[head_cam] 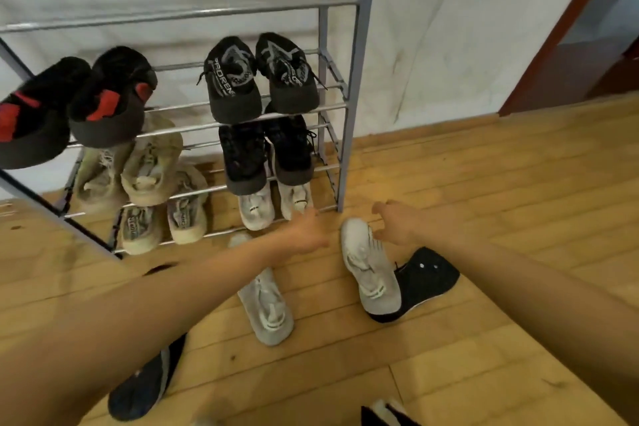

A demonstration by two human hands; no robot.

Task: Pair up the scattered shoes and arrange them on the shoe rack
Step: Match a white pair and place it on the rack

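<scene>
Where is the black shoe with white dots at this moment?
Head view, right of centre: the black shoe lies on the wooden floor, touching the grey sneaker beside it, near the right hand.

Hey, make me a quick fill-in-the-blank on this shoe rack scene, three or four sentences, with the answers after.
1. The black-and-red pair sits on the shoe rack's ____ side.
2. The black shoe lies partly ____ the grey sneaker by the right hand.
3. The left hand and the right hand both hold ____.
Missing words: left; under; nothing.
</scene>
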